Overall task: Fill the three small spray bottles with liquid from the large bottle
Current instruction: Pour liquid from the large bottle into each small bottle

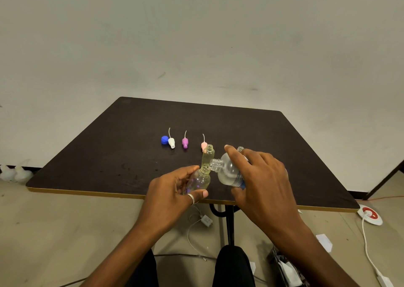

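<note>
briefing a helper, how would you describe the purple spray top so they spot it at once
On the dark table, find the row of small tops near its middle. The purple spray top lies between a white top and a pink top; it alone is purple.

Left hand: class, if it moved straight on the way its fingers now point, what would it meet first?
Probably the large bottle, whose neck the right hand tips at the mouth of the small bottle that the left hand grips. An upright bottle stands close behind; depth is unclear.
</note>
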`<state>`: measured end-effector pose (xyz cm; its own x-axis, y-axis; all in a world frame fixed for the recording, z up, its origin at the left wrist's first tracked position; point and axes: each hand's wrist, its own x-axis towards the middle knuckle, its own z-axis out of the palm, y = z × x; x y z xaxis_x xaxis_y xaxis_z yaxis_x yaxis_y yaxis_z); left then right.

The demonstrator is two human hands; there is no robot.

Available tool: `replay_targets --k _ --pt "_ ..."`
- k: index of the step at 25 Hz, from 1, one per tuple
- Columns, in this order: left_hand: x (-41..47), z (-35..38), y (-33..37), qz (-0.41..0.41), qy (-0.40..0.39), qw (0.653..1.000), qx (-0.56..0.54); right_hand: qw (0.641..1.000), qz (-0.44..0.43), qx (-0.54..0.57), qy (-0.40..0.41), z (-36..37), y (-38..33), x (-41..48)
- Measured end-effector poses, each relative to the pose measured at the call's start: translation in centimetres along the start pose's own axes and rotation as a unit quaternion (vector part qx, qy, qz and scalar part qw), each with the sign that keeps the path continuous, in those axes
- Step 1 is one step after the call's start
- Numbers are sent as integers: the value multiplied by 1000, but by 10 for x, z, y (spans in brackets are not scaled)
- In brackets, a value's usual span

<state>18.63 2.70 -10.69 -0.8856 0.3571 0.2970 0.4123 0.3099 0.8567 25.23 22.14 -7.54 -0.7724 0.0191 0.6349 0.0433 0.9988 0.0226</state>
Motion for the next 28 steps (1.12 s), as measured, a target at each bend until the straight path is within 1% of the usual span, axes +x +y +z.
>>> replay_targets --k 12,28 --pt "0 0 2 1 -3 1000 5 1000 -3 -6 13 1 0 0" --pt "0 1 0 -3 -8 1000 12 1000 1 -6 7 2 1 0"
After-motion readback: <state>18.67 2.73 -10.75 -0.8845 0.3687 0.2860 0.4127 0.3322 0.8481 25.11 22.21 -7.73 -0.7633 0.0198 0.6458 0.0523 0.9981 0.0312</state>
